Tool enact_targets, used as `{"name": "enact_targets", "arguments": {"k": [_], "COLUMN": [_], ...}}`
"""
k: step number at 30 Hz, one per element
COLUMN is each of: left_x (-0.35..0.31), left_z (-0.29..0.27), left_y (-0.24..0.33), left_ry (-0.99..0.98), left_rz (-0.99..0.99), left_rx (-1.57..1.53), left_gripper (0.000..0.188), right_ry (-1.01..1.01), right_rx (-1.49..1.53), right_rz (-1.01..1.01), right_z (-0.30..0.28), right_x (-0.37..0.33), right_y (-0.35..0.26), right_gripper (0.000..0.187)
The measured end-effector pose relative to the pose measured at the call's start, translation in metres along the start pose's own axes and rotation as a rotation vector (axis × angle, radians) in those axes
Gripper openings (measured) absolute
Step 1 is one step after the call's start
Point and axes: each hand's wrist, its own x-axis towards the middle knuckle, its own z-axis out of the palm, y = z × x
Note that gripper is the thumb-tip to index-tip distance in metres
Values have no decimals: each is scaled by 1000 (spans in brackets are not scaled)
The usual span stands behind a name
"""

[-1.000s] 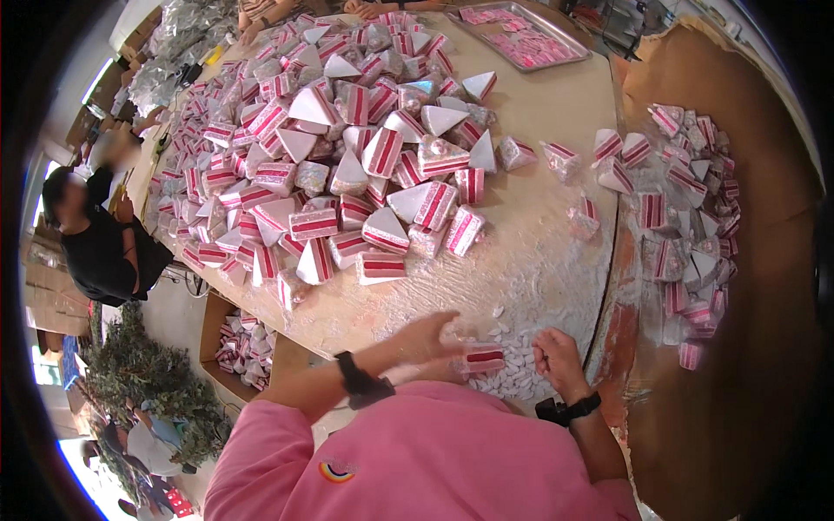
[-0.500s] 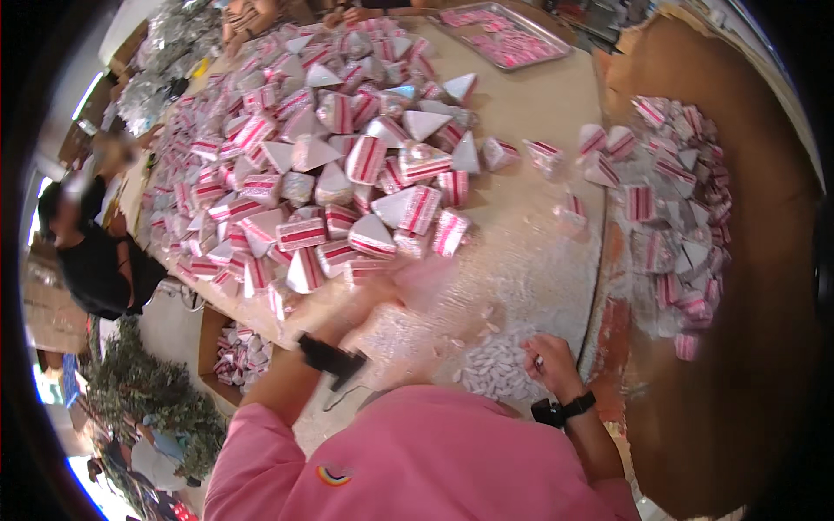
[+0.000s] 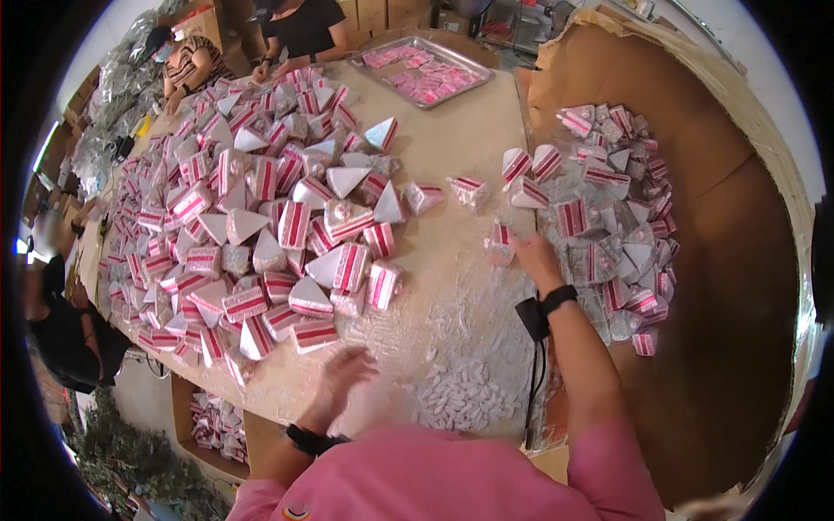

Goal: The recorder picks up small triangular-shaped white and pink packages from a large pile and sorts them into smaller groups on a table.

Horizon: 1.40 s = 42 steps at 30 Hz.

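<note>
A cake-slice-shaped wedge [image 3: 500, 246], pink and white and in what looks like clear wrap, lies by the table's right-hand edge. The fingertips of my right hand [image 3: 537, 262] close on its right side; the far fingers are partly hidden. My left hand [image 3: 346, 372] hovers over the table's near part with its fingers apart and nothing visible in them, slightly blurred. Beyond it spreads a large heap of similar wedges [image 3: 294, 226]. A pile of small white pieces [image 3: 469, 397] sits between my forearms, close to my body.
A big brown cardboard box [image 3: 712, 347] adjoins the table [image 3: 460, 300] at right, with more wedges [image 3: 621, 226] along its near side. A metal tray [image 3: 423, 97] of pink pieces stands far off. Co-workers are at the far side and left. A lower box [image 3: 187, 425] holds wedges.
My right hand has gone from the white pieces out to the single wedge. My left hand has drawn back from the heap's near edge. The whole view has shifted.
</note>
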Motion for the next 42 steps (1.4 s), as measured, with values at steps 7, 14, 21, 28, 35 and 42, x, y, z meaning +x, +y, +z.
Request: {"name": "enact_targets", "arguments": {"k": [7,14,21,28,35,42], "left_x": [6,15,29,27,11,-5], "left_z": [18,26,89,115,98,88], "left_y": [-5,-12,12,12,34,38], "left_ry": [-145,-173,-388,-446,-410,-350], "left_rz": [-64,-144,-243,-214,87,159], "left_rx": [174,152,-50,-260,132,186], "left_gripper": [33,29,52,55,56,50], "right_ry": [-296,-440,-731,-460,-780,-776], "right_rx": [-232,-83,871,642,1340,788], "right_rz": [-39,201,315,-278,482,255], "right_z": [8,-21,10,55,-5,24], "right_x": [26,1,-103,-203,-180,-205], "right_y": [-38,-24,22,-7,-10,-29], "right_gripper": [50,55,45,29,42,40]}}
